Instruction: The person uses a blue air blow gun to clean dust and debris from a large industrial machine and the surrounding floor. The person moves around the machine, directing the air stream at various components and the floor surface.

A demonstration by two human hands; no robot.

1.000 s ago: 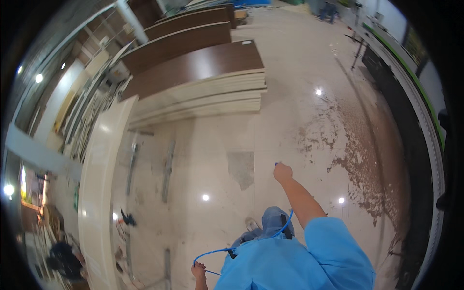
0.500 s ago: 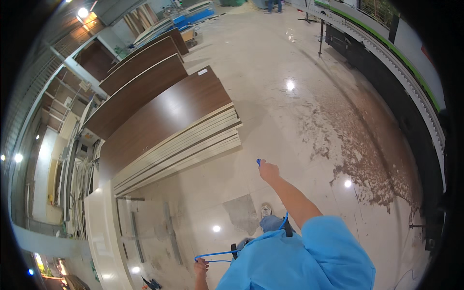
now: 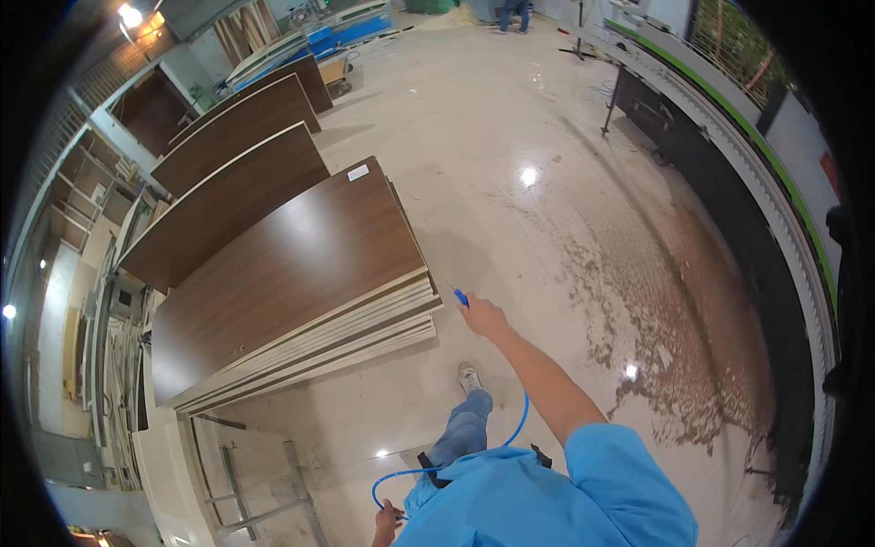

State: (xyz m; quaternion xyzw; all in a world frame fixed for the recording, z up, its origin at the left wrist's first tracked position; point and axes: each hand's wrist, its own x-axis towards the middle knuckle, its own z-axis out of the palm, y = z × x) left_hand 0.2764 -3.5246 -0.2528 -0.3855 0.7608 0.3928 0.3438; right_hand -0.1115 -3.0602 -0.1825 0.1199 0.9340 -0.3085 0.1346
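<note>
Right hand (image 3: 483,317) is closed around a small blue nozzle tool (image 3: 461,297), extended to 12 o'clock, tip just beside the corner of a stack of dark-brown laminated wood panels (image 3: 292,273). Left hand (image 3: 386,524) grips the thin blue coiled hose (image 3: 456,460) at 7 o'clock. Brown sawdust patch (image 3: 674,319) covers the glossy floor at 2 o'clock.
</note>
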